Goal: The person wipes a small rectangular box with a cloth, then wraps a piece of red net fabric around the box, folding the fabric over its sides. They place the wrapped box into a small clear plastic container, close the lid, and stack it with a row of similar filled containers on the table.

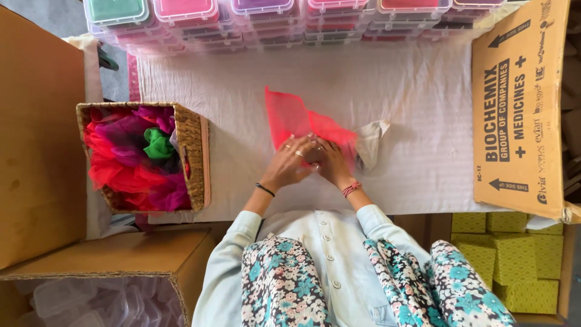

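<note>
A: Where is the red net cloth [290, 118], and how does it lie?

B: It lies on the white table cover [242, 85], about in the middle of the worktop, closer to the near edge. Its long axis runs slanted, from the far left down to the near right. One loose corner points to the far edge, toward the row of clear plastic boxes [266, 18] with coloured contents.

A: And the hands?

B: Both hands are at the near end of the cloth. The left hand [290, 162] and the right hand [330, 160] touch each other, with the fingers bent on the near edge of the cloth, so they pinch or gather it there. I cannot tell what is exactly between the fingers. Most of the cloth spreads away from the hands, to the far side.

A: What lies near them?

B: Just right of the right hand is a small pale cloth piece [370, 140], touching the red one. At the left edge stands a wicker basket [192, 151] full of red, purple and green net. At the right edge lies a flat cardboard box [520, 109].
</note>
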